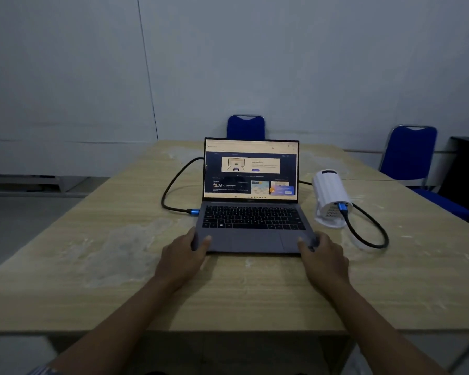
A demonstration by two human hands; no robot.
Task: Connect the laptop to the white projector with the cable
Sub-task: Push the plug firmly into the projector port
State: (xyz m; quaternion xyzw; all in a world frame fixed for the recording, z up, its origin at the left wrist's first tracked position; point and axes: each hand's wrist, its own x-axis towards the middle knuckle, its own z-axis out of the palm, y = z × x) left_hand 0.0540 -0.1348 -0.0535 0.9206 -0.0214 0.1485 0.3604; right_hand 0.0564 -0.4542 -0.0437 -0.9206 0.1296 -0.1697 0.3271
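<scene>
A grey laptop (pixel 251 226) stands open in the middle of the wooden table (pixel 119 266), its screen lit. My left hand (pixel 186 255) grips its front left corner and my right hand (pixel 322 255) grips its front right corner. A black cable (pixel 171 185) with blue plugs loops behind the screen. One blue plug (pixel 193 211) sits at the laptop's left side. The other blue plug (pixel 342 207) is in the back of the white projector (pixel 331 196), which stands to the right of the laptop.
Two blue chairs stand by the table, one behind the laptop (pixel 245 127) and one at the far right (pixel 409 152). A dark cabinet (pixel 466 174) is at the right edge. The cable's right loop (pixel 374 234) lies on the table beside my right hand.
</scene>
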